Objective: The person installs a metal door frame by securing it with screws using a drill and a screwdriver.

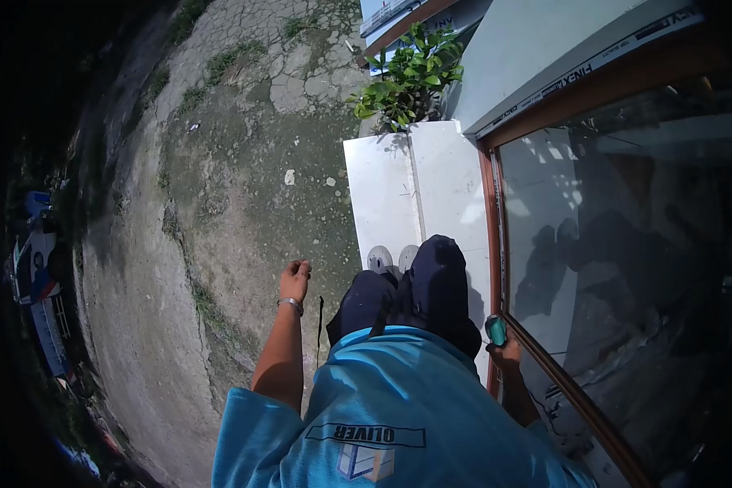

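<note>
My left hand (295,278) hangs out to the left over the rough concrete ground. Its fingers are curled in and nothing shows in them; a metal band is on the wrist. My right hand (506,351) is low beside the brown door frame, wrapped round a teal cylindrical object (497,330) with a dark end, whose exact kind I cannot make out. Close by it is the dark glass pane (626,236), which carries reflections. My shoes (381,259) stand on pale tiles (388,191) in front of the frame.
A leafy green plant (411,77) grows at the far end of the tiled step. Brown framing with printed protective tape (586,77) borders the glass on the right. Cracked concrete (244,163) with grass tufts spreads to the left. A vehicle (41,268) stands at the far left.
</note>
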`<state>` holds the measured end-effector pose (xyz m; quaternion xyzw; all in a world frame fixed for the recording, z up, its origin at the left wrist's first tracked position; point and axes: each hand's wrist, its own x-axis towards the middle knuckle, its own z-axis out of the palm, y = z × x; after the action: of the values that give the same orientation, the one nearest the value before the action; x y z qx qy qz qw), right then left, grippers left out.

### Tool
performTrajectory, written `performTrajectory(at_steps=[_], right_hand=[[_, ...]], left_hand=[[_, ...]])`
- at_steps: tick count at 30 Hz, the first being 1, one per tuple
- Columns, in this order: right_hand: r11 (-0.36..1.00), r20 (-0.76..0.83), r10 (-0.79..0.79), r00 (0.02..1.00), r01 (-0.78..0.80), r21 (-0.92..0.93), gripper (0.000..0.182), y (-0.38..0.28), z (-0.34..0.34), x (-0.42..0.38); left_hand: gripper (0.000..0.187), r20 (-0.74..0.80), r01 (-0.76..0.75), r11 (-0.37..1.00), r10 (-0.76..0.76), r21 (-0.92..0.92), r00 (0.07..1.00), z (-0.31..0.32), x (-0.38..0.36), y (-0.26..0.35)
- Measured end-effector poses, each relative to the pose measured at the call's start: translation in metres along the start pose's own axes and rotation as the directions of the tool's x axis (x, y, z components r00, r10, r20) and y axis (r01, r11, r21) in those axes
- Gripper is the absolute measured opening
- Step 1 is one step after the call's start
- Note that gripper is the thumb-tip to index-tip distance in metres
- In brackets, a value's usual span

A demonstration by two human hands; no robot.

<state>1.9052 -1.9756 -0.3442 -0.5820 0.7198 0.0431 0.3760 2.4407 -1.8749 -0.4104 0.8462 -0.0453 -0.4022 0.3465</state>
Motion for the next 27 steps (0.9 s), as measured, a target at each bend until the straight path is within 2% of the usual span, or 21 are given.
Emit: performTrajectory(at_steps=[1,2,3,5,6,7,9,10,11,12,13,14,15,17,19,21,22,23,25,27], right_hand=[[0.998,0.050,0.066,0.997,-0.067,0.013,0.072,-0.013,0.006,0.003],[0.990,0.041,0.074,0.996,-0.068,-0.125,0.076,-0.021,0.015,0.007],[0.990,0.031,0.082,0.996,-0.078,-0.117,0.076,-0.038,0.019,0.012],[0.992,0.152,0.107,0.983,-0.094,-0.086,0.080,-0.092,0.020,0.024],[0.999,0.132,0.020,0.991,-0.015,-0.041,0.086,-0.079,0.042,0.041],[0.999,0.119,0.032,0.992,-0.030,-0.019,0.086,-0.096,0.047,0.049],[0.976,0.203,0.212,0.956,-0.195,-0.099,0.090,-0.136,0.052,0.077],[0.992,0.158,0.121,0.980,-0.124,0.005,0.090,-0.143,0.060,0.087],[0.984,0.121,0.156,0.980,-0.165,0.069,0.090,-0.157,0.062,0.097],[0.980,0.115,0.170,0.979,-0.180,0.087,0.089,-0.171,0.065,0.104],[0.978,0.100,0.173,0.980,-0.183,0.099,0.089,-0.184,0.063,0.115],[0.978,0.089,0.148,0.985,-0.159,0.132,0.087,-0.197,0.062,0.124],[0.963,0.056,0.188,0.981,-0.195,0.185,0.087,-0.210,0.064,0.132],[0.970,0.018,0.183,0.983,-0.184,0.158,0.086,-0.234,0.066,0.144],[0.955,0.005,0.208,0.978,-0.205,0.214,0.085,-0.257,0.069,0.157],[0.938,-0.014,0.233,0.972,-0.221,0.265,0.084,-0.277,0.072,0.178],[0.932,-0.008,0.223,0.975,-0.211,0.294,0.084,-0.285,0.075,0.187],[0.926,-0.001,0.213,0.977,-0.201,0.319,0.084,-0.291,0.079,0.197],[0.884,0.020,0.289,0.957,-0.275,0.379,0.084,-0.306,0.089,0.220],[0.899,0.002,0.255,0.967,-0.238,0.367,0.087,-0.313,0.102,0.239]], left_hand=[[0.036,0.009,0.004,1.000,-0.004,0.008,1.000,-0.002,0.010,0.025],[0.035,0.043,-0.022,1.000,0.022,0.003,0.999,-0.002,0.020,0.049],[0.035,0.079,-0.054,0.999,0.054,-0.004,0.995,0.001,0.030,0.072],[0.034,0.115,-0.076,0.997,0.075,0.011,0.991,0.012,0.045,0.104],[0.033,0.126,-0.083,0.996,0.078,0.029,0.989,0.018,0.052,0.115],[0.033,0.140,-0.090,0.995,0.082,0.051,0.987,0.022,0.058,0.121],[0.031,0.197,-0.070,0.994,0.052,0.086,0.979,0.038,0.074,0.125],[0.031,0.238,-0.070,0.987,0.034,0.144,0.971,0.046,0.079,0.133],[0.031,0.286,-0.081,0.972,0.014,0.222,0.958,0.051,0.083,0.141],[0.031,0.352,-0.183,0.931,0.064,0.316,0.934,0.051,0.094,0.136],[0.030,0.416,-0.289,0.877,0.116,0.382,0.902,0.061,0.110,0.144],[0.030,0.482,-0.347,0.839,0.118,0.419,0.868,0.070,0.098,0.185],[0.030,0.544,-0.436,0.784,0.152,0.442,0.825,0.078,0.106,0.204],[0.031,0.617,-0.500,0.773,0.185,0.389,0.765,0.096,0.136,0.222],[0.031,0.695,-0.605,0.718,0.238,0.344,0.678,0.117,0.162,0.247],[0.029,0.809,-0.708,0.605,0.171,0.364,0.563,0.147,0.172,0.287],[0.030,0.884,-0.779,0.545,0.135,0.311,0.448,0.164,0.186,0.298],[0.032,0.896,-0.784,0.525,0.083,0.332,0.435,0.187,0.211,0.293],[0.037,0.936,-0.854,0.402,-0.023,0.330,0.351,0.231,0.232,0.305],[0.046,0.938,-0.790,0.506,-0.208,0.346,0.277,0.277,0.260,0.301]])
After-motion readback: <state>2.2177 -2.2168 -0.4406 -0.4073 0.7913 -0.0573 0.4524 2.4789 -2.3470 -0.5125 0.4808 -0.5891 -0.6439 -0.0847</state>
